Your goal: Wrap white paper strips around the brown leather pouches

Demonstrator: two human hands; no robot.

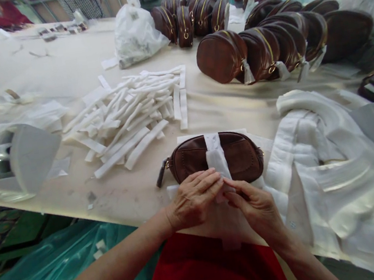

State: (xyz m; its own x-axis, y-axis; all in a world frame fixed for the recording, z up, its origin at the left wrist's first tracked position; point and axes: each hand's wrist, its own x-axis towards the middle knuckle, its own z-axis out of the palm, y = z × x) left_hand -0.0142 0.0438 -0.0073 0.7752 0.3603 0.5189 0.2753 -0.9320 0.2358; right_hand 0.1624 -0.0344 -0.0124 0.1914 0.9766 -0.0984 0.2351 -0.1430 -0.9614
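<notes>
A small dark brown leather bag [190, 160] lies in front of me, a dark zipper pull at its left end. A white strip [215, 152] runs across its middle and continues as a thin, see-through tail hanging over the table's front edge. My left hand [197, 196] lies over the bag's near edge, fingers stretched and together, their tips on the strip. My right hand [253, 202] pinches the strip between thumb and fingers at the bag's near side. The fingertips of both hands almost meet, and part of the strip is hidden beneath them.
White foam strips [135, 115] are heaped behind the bag to the left. Rolled white padding [330, 171] crowds the right. Finished brown bags [220, 56] stand at the back right beside a white plastic sack [139, 33]. A tape dispenser [19, 159] stands left. Other people work across the table.
</notes>
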